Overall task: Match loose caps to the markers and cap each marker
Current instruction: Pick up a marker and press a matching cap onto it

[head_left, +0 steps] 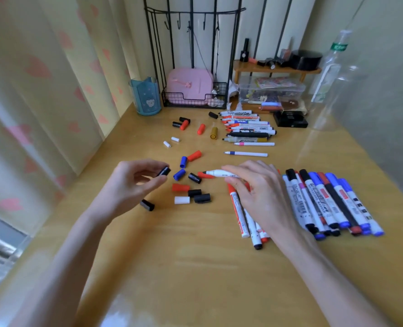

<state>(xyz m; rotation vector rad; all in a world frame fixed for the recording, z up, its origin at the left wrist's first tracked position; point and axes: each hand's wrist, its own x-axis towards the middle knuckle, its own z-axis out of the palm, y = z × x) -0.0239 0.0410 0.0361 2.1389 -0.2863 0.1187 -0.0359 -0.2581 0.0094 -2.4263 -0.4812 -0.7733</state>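
Black cap (164, 171) pinched in left hand (134, 179), uncapped marker (217, 173) under right hand (252, 185)

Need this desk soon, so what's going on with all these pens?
A person is recapping markers. Their left hand pinches a black cap, and their right hand holds an uncapped black-tipped marker; the two are not yet joined. Loose caps lie on the desk between the hands. A pile of capped markers lies to the right, and a row of uncapped markers sits farther back.
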